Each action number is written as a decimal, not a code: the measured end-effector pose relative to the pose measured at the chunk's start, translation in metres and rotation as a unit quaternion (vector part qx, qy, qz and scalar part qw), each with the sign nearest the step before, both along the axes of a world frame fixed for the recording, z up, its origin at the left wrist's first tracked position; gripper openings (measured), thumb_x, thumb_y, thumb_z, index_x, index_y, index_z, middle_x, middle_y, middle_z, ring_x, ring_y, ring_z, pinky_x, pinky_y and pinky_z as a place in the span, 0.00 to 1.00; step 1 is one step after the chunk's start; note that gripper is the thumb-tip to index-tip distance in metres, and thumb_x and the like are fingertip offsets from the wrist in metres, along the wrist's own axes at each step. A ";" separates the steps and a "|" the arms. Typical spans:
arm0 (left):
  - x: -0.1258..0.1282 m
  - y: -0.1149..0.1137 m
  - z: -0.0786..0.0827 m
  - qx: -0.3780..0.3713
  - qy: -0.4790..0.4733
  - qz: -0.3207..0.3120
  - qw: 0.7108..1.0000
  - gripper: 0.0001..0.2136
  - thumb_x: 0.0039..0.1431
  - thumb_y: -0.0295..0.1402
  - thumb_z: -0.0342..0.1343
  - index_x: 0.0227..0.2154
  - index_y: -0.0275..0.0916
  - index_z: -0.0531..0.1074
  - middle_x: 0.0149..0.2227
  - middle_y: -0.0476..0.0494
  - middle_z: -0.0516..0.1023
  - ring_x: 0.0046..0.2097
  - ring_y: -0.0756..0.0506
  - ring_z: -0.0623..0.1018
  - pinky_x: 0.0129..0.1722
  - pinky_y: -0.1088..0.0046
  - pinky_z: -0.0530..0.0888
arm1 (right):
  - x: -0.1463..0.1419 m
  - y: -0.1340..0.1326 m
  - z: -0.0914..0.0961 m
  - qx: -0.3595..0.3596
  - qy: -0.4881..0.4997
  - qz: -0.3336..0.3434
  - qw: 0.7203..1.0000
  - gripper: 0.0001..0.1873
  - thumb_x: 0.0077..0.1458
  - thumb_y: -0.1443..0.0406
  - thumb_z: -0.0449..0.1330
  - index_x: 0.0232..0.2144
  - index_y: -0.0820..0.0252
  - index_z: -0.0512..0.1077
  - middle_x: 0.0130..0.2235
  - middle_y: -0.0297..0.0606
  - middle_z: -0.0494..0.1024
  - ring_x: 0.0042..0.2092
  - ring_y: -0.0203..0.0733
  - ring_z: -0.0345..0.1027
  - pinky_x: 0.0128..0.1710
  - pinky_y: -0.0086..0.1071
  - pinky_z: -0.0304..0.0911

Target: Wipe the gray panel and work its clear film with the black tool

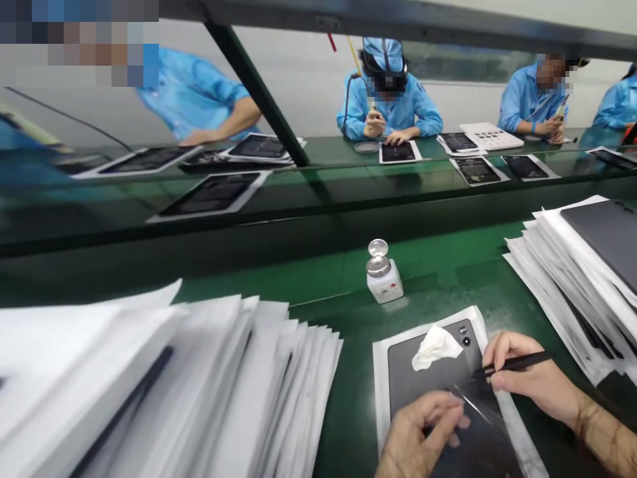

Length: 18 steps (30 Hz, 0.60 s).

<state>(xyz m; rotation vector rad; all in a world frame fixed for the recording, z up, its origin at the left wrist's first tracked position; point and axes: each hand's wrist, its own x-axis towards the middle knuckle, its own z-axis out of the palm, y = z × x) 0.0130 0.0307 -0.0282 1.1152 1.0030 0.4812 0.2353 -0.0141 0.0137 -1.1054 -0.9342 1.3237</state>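
Note:
A dark grey tablet (402, 375) lies back up on a white sheet (380, 378), its camera lenses at the far right corner. Over the tablet's upper part rests a crumpled white wipe (435, 348). My left hand (421, 428) is above the tablet's lower left, thumb and fingers pinched on the edge of a clear film (480, 406). Black tweezers (527, 361) are gripped in my right hand (545, 385) at the tablet's right edge, pointing left. Whether their tips touch the film I cannot tell. The tablet's lower end is partly covered by my left hand.
A tall stack of white sleeves (213, 392) fills the left. Another stack (572, 265) with a tablet (604, 236) on top stands at right. A white pump bottle (385, 282) with its lid up sits behind the tablet. Beyond the ledge, people in blue work at tablets.

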 end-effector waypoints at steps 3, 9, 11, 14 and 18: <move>0.001 0.001 0.002 -0.003 -0.004 -0.031 1.000 0.09 0.51 0.43 0.65 0.29 0.44 0.82 0.25 0.50 0.84 0.25 0.47 0.78 0.29 0.75 0.74 | -0.003 -0.002 -0.003 0.027 -0.030 0.010 0.999 0.12 0.48 0.64 0.76 0.26 0.57 0.76 0.37 0.36 0.79 0.35 0.37 0.73 0.38 0.30 0.69; 0.005 -0.004 0.014 0.022 0.017 0.004 1.000 0.07 0.51 0.40 0.62 0.27 0.44 0.82 0.24 0.51 0.84 0.24 0.48 0.77 0.29 0.76 0.73 | -0.007 -0.002 -0.011 -0.015 -0.031 0.001 0.999 0.11 0.50 0.63 0.75 0.29 0.56 0.75 0.34 0.35 0.80 0.27 0.34 0.72 0.27 0.28 0.69; 0.007 -0.005 0.020 0.023 0.021 0.013 0.999 0.06 0.50 0.39 0.62 0.26 0.45 0.81 0.23 0.52 0.84 0.23 0.49 0.76 0.28 0.76 0.72 | -0.009 -0.002 -0.010 -0.023 -0.035 -0.004 0.999 0.11 0.49 0.64 0.75 0.28 0.57 0.75 0.34 0.35 0.80 0.26 0.34 0.72 0.26 0.28 0.70; 0.008 -0.005 0.026 0.025 0.022 0.019 0.999 0.06 0.50 0.39 0.61 0.25 0.45 0.81 0.23 0.51 0.84 0.23 0.48 0.76 0.28 0.75 0.72 | -0.013 -0.001 -0.010 -0.021 -0.038 -0.022 0.999 0.11 0.47 0.64 0.75 0.26 0.58 0.75 0.33 0.34 0.80 0.25 0.34 0.71 0.26 0.27 0.69; 0.007 -0.005 0.028 0.036 0.024 0.015 0.999 0.06 0.51 0.38 0.60 0.25 0.45 0.81 0.23 0.51 0.84 0.23 0.48 0.76 0.28 0.74 0.72 | -0.016 -0.001 -0.013 -0.028 -0.017 -0.017 0.999 0.11 0.47 0.64 0.75 0.26 0.57 0.75 0.32 0.34 0.81 0.25 0.32 0.71 0.25 0.25 0.68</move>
